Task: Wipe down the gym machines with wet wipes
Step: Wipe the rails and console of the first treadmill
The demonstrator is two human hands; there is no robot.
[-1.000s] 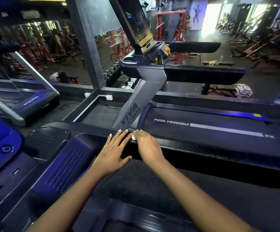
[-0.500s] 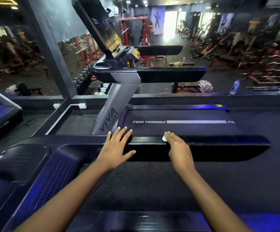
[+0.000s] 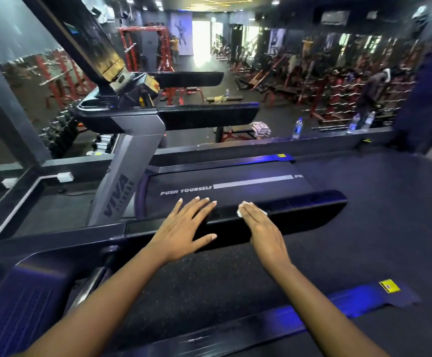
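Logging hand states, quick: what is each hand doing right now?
Left hand: open, fingers spread, resting flat on the black handrail.
Right hand: open, straight fingers pressing the white wipe onto that handrail.

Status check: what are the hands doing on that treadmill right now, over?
Left hand flat on the handrail. Right hand presses white wipe onto it. Nothing blocking the rail ahead.

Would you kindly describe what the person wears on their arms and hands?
The left hand and right hand are ungloved, with no rings, watch or bracelets visible. No sleeves show: both arms are bare to the picture's edge. The fingernails are fairly long with a pale, whitish finish.
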